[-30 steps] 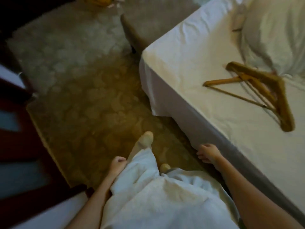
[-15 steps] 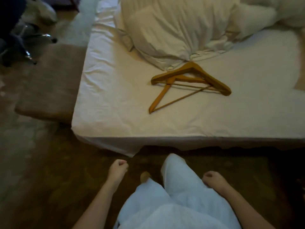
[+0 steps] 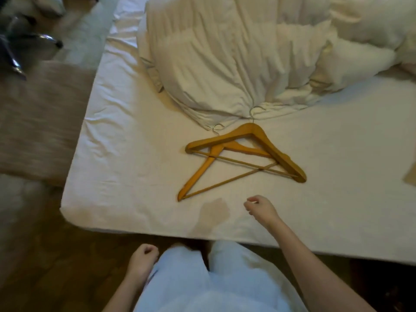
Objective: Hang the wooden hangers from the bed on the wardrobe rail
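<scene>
The right grip (image 3: 261, 209) hangs just over the bed sheet with its fingers curled in and nothing between them, the forearm reaching in across the near edge of the bed (image 3: 126, 154). The left grip (image 3: 143, 257) is down beside the thigh of the pale trousers (image 3: 202, 278), fingers tucked into a fist, holding nothing.

Near the right grip but not touching it lie the two wooden hangers, still on the sheet. The upper hanger (image 3: 251, 129) lies flat with its peak towards the bedding and its long arm running down to the right. The lower hanger (image 3: 198, 174) lies partly under it, skewed, one arm pointing towards the near edge of the bed; their thin crossbars cross each other. Both metal hooks (image 3: 256, 110) poke against the edge of a rumpled white duvet (image 3: 225, 64) heaped across the far part of the bed.

A darker patch (image 3: 213, 210) marks the sheet just left of the right grip. Left of the bed sits a brownish upholstered surface (image 3: 40, 122), and beyond it something with chrome legs (image 3: 22, 48), too blurred to make out. The floor (image 3: 45, 255) underfoot is dark wood.
</scene>
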